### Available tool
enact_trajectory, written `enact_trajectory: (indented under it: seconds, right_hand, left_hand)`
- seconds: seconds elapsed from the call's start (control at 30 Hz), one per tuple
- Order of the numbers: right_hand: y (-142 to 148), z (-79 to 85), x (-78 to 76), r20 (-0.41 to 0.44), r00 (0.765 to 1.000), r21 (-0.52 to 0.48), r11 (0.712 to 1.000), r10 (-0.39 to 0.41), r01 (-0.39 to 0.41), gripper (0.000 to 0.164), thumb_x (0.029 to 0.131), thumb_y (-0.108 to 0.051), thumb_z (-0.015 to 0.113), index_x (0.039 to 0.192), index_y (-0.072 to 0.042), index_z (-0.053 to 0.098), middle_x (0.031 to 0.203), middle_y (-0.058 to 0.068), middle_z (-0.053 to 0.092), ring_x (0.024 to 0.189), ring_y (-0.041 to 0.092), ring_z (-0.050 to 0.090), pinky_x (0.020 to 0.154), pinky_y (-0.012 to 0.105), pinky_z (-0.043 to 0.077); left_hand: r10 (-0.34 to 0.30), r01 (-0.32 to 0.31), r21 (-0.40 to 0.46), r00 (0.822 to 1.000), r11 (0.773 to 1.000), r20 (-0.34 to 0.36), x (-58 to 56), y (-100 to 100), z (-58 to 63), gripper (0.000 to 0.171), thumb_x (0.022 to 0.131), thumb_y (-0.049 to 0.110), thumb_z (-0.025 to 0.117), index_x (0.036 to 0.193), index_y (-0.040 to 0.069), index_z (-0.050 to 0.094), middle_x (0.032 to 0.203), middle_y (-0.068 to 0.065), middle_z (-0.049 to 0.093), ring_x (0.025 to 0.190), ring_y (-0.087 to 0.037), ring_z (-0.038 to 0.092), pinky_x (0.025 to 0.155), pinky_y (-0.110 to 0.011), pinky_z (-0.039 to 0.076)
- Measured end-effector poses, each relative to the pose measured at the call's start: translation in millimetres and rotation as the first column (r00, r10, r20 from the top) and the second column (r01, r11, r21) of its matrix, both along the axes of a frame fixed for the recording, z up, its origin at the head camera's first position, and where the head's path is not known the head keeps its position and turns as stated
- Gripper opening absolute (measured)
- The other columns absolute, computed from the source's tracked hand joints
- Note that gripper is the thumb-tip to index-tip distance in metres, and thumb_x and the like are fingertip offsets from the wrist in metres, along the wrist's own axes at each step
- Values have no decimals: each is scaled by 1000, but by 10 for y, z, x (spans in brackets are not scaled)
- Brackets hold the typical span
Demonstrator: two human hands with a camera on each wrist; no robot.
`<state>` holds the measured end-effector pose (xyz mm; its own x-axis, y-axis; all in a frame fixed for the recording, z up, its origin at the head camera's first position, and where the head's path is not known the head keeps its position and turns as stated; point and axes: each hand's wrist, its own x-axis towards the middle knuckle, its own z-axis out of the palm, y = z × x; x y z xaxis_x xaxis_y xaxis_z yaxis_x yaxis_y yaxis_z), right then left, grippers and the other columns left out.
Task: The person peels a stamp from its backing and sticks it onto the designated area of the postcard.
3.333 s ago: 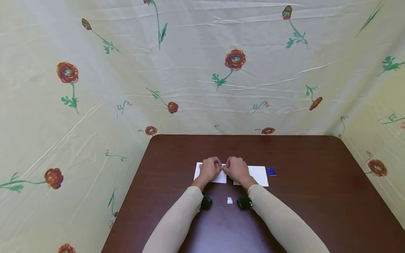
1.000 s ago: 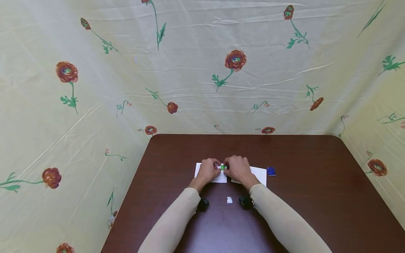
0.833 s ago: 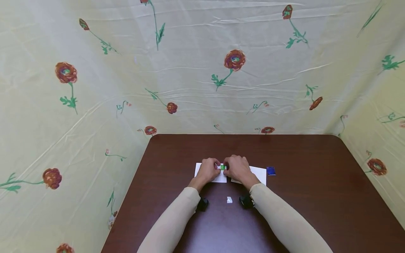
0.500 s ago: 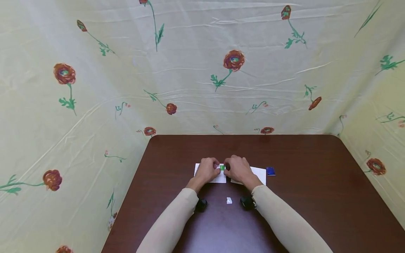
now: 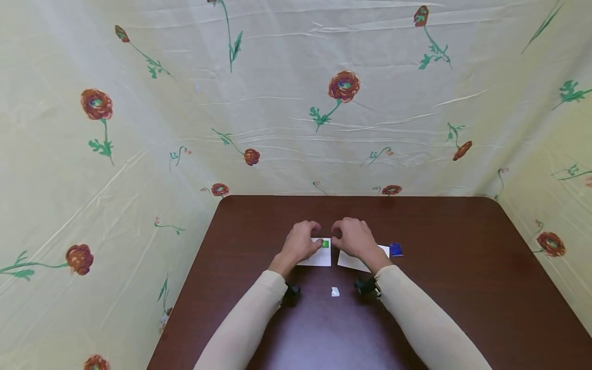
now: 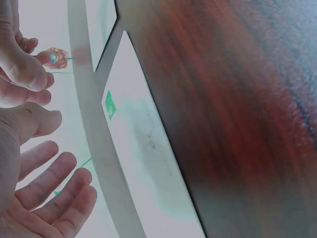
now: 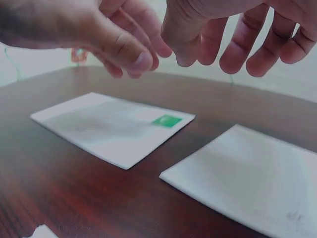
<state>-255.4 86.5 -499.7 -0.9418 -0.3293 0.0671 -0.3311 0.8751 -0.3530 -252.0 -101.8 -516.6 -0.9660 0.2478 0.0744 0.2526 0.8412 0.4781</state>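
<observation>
The small green square sticker [image 5: 326, 244] lies at two o'clock on a white paper rectangle [image 5: 319, 260]. The left hand [image 5: 298, 243] and right hand [image 5: 355, 239] have just lifted off, relaxed and empty; placing looks done. A second white sheet [image 7: 262, 173] lies at three o'clock.

You have a free gap between your left hand [image 5: 300, 241] and right hand [image 5: 355, 238]; below, a narrow strip separates the green-marked card [image 5: 319, 258] from the plain card [image 5: 353, 261], with a blue packet [image 5: 396, 250] obstructing you just right
</observation>
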Motion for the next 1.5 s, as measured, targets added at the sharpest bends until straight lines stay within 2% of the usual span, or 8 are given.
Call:
enact_trajectory:
  seconds: [0.23,0.53,0.67,0.83,1.03,1.17,1.5]
  right_hand:
    - [129,136,10,6,1000,3,1000,-22,22,24,86,-32,76,105,-18,77,100,2,72,91,21,65,85,46,49]
    - [252,231,28,-1,1000,8,1000,-26,26,25,87,-31,76,108,-17,76,105,2,74,97,23,67,89,50,47]
    - [321,265,39,19,999,2,1000,-31,31,25,89,-27,74,111,-14,75,108,5,74,100,25,68,91,51,47]
    - [416,289,49,31,999,-4,999,-36,36,26,91,-25,71,114,-13,74,111,6,74,101,26,67,91,51,49]
    - [555,269,45,25,998,1,999,-54,54,26,91,-24,71,113,-12,74,109,7,74,100,26,68,89,50,51]
    - [654,249,46,33,997,10,998,-63,62,26,90,-24,72,113,-11,74,108,8,74,99,27,68,88,50,51]
    - [960,183,65,55,993,30,994,-108,107,26,90,-23,70,112,-9,74,108,10,73,95,28,67,85,51,51]
  left_hand:
    - [-59,59,-30,998,998,-19,10,65,82,46,87,28,75,130,13,65,130,-5,66,120,-22,62,98,-42,52]
    - [-145,139,-103,988,985,-52,22,225,53,52,88,27,76,136,11,61,138,-5,62,129,-23,57,105,-41,48]
    - [-226,212,-170,972,962,-66,19,312,0,54,88,26,76,137,10,60,140,-6,61,133,-22,53,110,-38,43]
    - [-326,293,-289,942,912,-76,31,416,-51,58,87,26,78,138,7,58,142,-8,59,137,-28,50,113,-40,40]
    - [-353,311,-393,935,866,-38,67,513,-89,60,88,31,76,141,12,57,147,-4,56,142,-29,44,114,-44,38]
    - [-364,324,-413,931,851,-19,87,564,-112,59,89,32,76,141,13,56,148,-2,55,143,-29,42,114,-43,38]
    - [-381,366,-407,923,837,46,125,639,-183,59,92,34,71,145,15,52,151,-1,51,147,-31,37,117,-47,34]
